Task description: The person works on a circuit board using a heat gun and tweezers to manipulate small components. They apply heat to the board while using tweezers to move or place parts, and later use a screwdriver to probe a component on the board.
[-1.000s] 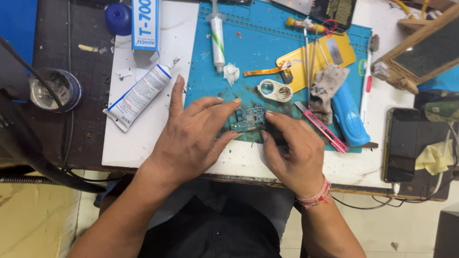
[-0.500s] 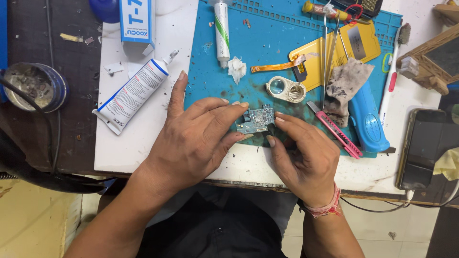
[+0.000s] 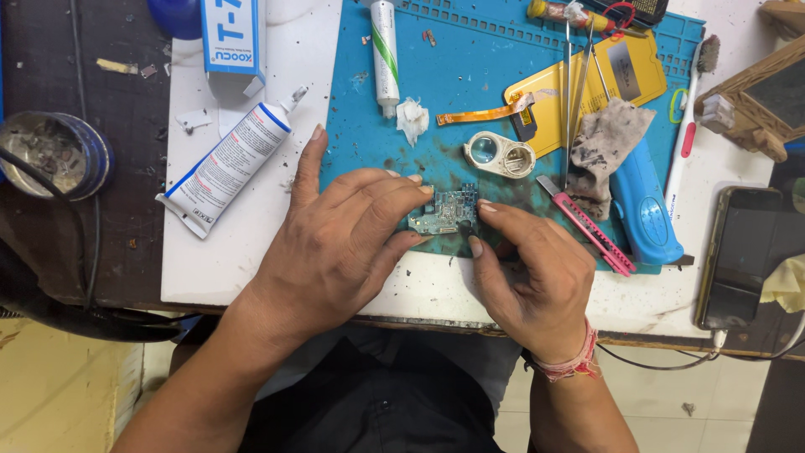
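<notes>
1. Your left hand (image 3: 335, 243) lies flat near the front edge of the bench, fingers spread, their tips pressing the left end of the small circuit board (image 3: 444, 211).
2. Your right hand (image 3: 528, 268) comes in from the right. Its thumb and forefinger are narrowed to a pinch at the board's right edge; a small dark item shows there, and what it is cannot be told.
3. The board rests on the blue mat (image 3: 470, 75) near that mat's front edge, long axis running left to right, directly between both hands. Each hand touches it, so neither is nearer.
4. Just beyond the board stands a small magnifier (image 3: 499, 153).
5. Farther left, a white glue tube (image 3: 226, 168) lies diagonally on the white sheet (image 3: 201, 260).
</notes>
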